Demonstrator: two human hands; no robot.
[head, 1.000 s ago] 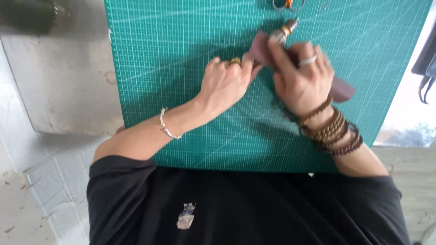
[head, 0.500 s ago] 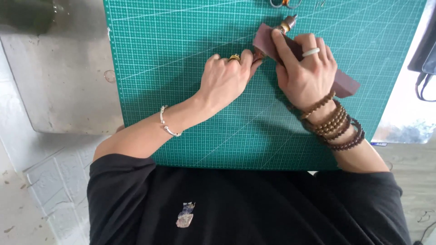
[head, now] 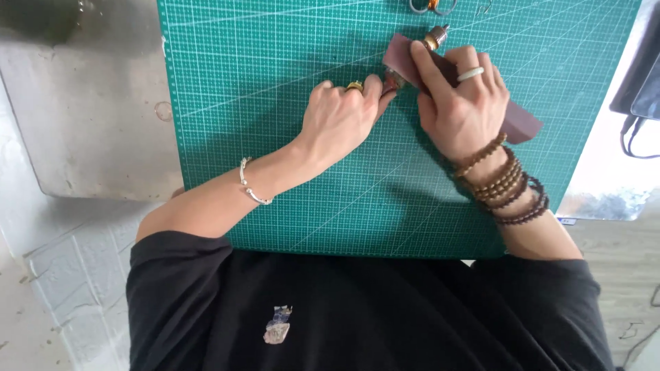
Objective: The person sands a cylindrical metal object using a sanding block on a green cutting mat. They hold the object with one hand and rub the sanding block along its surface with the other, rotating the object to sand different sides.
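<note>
Right hand (head: 462,110) grips a smooth maroon strip (head: 520,121); left hand (head: 342,120) curled, seemingly pinching its end.

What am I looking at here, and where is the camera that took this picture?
The camera sits on a person's head and looks straight down, so you see their own black shirt at the bottom and both arms reaching forward. There is no machine, only two bare hands working over a green cutting mat marked with a grid. The right hand, with a pale ring and beaded bracelets on the wrist, has its grip on a dark reddish-brown strip and a small metal-tipped tool. The left hand, wearing a gold ring and a silver bracelet, presses its fingertips at the strip's near end. At the mat's top edge lie scissor handles.
</note>
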